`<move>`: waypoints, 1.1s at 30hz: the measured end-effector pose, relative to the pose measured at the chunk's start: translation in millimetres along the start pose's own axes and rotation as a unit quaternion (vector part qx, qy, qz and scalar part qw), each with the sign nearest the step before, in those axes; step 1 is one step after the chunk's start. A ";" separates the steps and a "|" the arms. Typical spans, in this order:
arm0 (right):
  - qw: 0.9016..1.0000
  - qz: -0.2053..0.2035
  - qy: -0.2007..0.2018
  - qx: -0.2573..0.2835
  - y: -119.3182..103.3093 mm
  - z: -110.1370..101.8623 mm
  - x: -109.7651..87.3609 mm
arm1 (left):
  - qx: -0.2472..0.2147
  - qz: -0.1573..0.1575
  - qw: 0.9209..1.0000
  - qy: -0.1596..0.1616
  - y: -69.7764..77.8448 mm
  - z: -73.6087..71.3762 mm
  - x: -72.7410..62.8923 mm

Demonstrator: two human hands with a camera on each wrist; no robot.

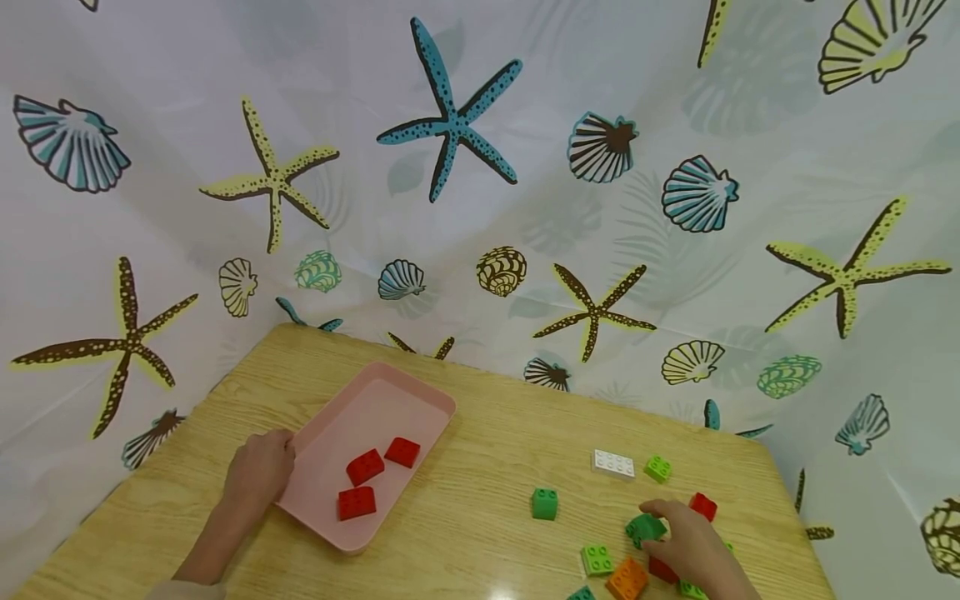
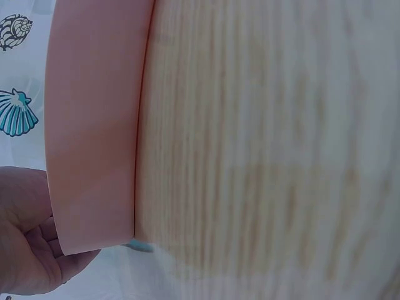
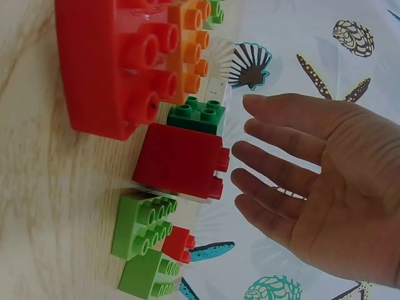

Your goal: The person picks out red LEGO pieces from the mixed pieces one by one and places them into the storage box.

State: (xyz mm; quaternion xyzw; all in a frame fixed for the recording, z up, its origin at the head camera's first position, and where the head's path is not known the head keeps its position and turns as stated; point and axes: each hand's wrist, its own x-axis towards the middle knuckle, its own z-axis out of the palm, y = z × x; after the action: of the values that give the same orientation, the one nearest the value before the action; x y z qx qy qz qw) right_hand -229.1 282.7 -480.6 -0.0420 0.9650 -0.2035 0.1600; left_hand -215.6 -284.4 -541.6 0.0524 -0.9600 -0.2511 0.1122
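My left hand [image 1: 258,471] grips the left side of a pink tray [image 1: 405,404] in the head view. The left wrist view shows that hand [image 2: 28,234] partly hidden behind the tray's side wall [image 2: 94,137]. Three red toy bricks [image 1: 357,503] lie in the tray. On the right, my right hand [image 1: 690,542] is over a group of bricks, with thumb and fingers spread around a dark green brick [image 1: 645,529]. Seen from the right wrist, the hand's [image 3: 312,169] fingers are extended and apart from the bricks, including a red brick [image 3: 178,159].
A green brick [image 1: 545,503] stands alone mid-table. Behind the right hand are a white brick [image 1: 613,463], a lime brick [image 1: 658,468] and a red brick [image 1: 703,506]. Nearer lie another lime brick [image 1: 597,560] and an orange one [image 1: 627,578]. A patterned curtain [image 1: 525,225] surrounds the wooden table [image 1: 465,533].
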 end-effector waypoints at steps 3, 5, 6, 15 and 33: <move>1.000 0.000 0.002 0.005 2.9 1.6 -0.6 | 0.003 0.000 1.000 0.000 -0.3 -0.1 0.6; 1.000 0.001 0.004 0.007 3.7 1.7 -0.6 | 0.004 0.000 1.000 0.002 -0.7 0.1 0.9; 1.000 0.002 0.005 0.007 3.8 1.7 -0.7 | 0.005 0.000 1.000 0.003 -0.9 0.2 0.9; 1.000 0.011 0.007 0.009 13.3 6.7 1.7 | 0.008 0.001 1.000 0.006 0.0 0.1 1.0; 1.000 0.021 0.012 -0.018 23.2 6.6 -0.6 | 0.013 0.004 1.000 0.007 0.2 0.2 0.8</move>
State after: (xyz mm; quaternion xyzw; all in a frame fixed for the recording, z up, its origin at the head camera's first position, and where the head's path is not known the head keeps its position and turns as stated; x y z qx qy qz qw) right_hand -226.8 301.4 -495.6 -0.0222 0.9709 -0.1836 0.1523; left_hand -216.4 -284.3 -541.5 0.0519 -0.9625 -0.2380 0.1190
